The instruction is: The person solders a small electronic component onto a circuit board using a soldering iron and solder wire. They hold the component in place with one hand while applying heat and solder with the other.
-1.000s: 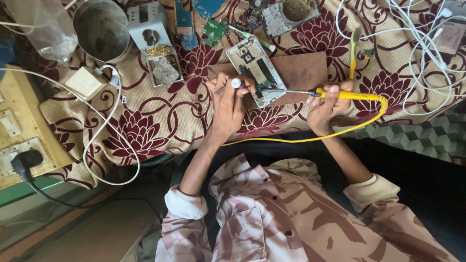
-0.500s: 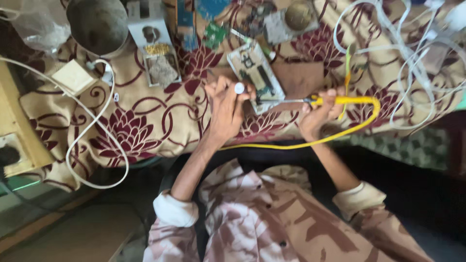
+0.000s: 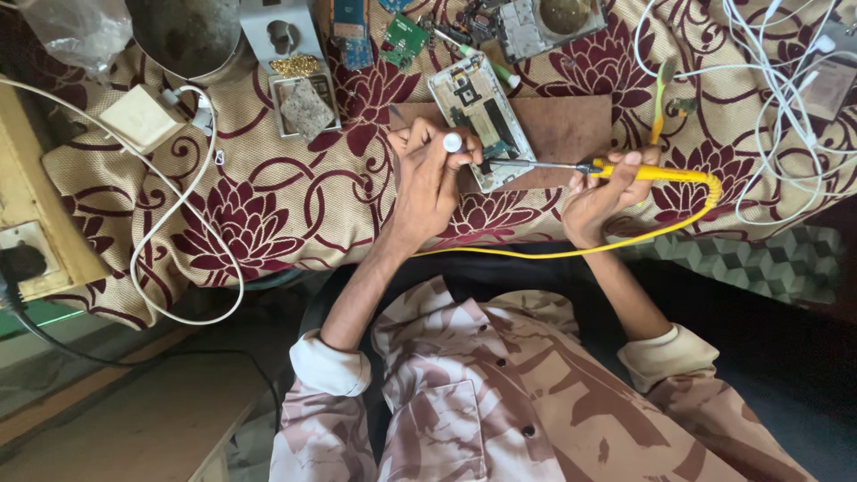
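On the bench, over the flowered cloth (image 3: 268, 205): work sits as it did half a second ago; view is now sharper and shifted a little.
Opened phone: the opened phone (image 3: 482, 120) lies on the brown board (image 3: 571, 125), circuit side up, tilted, same spot as before.
Left hand: my left hand (image 3: 428, 174) rests on the phone's near left edge, fingers closed on a small white-tipped tool (image 3: 453, 142); pose unchanged from the earlier frame.
Right hand: my right hand (image 3: 607, 187) is clamped on the yellow soldering iron (image 3: 656, 172); its metal tip lies across the phone's lower end, touching the frame, as before.
Cable: yellow cable (image 3: 553, 252) loops from the handle's rear back along the bench edge.
Surroundings: white cable (image 3: 170, 232) and white charger (image 3: 143, 116) at left; green circuit board (image 3: 403, 37) and metal bowl (image 3: 187, 31) beyond; tangle of white leads (image 3: 777, 89) at right.
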Available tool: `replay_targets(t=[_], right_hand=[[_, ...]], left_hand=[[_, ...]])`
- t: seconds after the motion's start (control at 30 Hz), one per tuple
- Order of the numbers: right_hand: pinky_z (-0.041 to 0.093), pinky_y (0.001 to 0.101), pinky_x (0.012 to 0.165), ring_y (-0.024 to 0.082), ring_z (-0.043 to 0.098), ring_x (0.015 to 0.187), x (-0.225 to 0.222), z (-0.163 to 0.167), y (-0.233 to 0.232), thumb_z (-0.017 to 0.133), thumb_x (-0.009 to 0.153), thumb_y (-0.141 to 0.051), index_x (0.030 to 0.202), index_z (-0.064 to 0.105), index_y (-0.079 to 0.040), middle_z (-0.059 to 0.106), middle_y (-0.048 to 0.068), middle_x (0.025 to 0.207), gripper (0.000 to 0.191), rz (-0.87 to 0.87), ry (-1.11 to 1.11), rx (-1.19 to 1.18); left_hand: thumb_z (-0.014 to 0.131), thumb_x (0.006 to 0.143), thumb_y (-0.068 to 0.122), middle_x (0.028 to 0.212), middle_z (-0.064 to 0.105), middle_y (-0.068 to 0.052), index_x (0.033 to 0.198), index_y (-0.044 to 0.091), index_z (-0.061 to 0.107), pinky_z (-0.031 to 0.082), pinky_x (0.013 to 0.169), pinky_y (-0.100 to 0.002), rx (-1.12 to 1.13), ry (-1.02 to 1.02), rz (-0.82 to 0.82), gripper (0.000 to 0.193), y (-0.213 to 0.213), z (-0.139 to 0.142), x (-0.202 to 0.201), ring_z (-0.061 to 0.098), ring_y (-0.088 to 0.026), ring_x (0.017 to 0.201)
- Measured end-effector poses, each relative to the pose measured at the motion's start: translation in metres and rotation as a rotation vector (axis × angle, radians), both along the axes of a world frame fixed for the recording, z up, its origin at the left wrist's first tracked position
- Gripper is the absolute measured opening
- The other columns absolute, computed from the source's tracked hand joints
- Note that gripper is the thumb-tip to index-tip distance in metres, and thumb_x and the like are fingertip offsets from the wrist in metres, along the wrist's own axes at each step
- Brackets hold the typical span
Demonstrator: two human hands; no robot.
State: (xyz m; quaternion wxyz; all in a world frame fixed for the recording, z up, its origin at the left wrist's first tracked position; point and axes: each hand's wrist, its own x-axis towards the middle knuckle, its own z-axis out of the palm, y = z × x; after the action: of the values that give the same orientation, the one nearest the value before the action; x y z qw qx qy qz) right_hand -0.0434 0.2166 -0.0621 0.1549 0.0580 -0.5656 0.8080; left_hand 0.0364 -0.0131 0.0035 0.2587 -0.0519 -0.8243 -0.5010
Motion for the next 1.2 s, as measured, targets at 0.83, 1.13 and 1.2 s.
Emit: replay_targets(t=[0.83, 1.13, 1.2], right_hand=[[0.041, 0.0222, 0.046, 0.009, 0.045, 0.051, 0.0, -0.008, 0.009, 0.048, 0.117, -0.028, 0.107, 0.037, -0.008, 0.043, 0.004, 0.082, 0.025, 0.021, 0.064, 0.062], [0.044, 0.0223, 0.049, 0.011, 0.049, 0.059, 0.004, 0.006, 0.017, 0.043, 0.118, -0.029, 0.102, 0.039, -0.002, 0.05, 0.008, 0.081, 0.032, -0.049, 0.238, 0.467], [0.044, 0.0252, 0.053, 0.013, 0.051, 0.06, 0.004, 0.011, 0.016, 0.042, 0.118, -0.03, 0.098, 0.041, -0.001, 0.051, 0.008, 0.078, 0.036, -0.085, 0.308, 0.587]], left_hand=[[0.049, 0.111, 0.019, 0.098, 0.074, 0.004, 0.108, 0.009, 0.063, 0.029, 0.09, -0.037, -0.025, 0.012, 0.011, 0.017, 0.001, 0.002, 0.001, 0.052, -0.017, 0.089], [0.051, 0.109, 0.015, 0.097, 0.074, 0.005, 0.108, 0.01, 0.064, 0.027, 0.092, -0.038, -0.022, 0.001, 0.017, 0.014, 0.002, 0.001, 0.003, 0.051, -0.016, 0.09], [0.052, 0.108, 0.012, 0.098, 0.074, 0.005, 0.108, 0.01, 0.064, 0.027, 0.092, -0.038, -0.016, 0.004, 0.018, 0.012, 0.001, 0.001, 0.004, 0.05, -0.017, 0.09]])
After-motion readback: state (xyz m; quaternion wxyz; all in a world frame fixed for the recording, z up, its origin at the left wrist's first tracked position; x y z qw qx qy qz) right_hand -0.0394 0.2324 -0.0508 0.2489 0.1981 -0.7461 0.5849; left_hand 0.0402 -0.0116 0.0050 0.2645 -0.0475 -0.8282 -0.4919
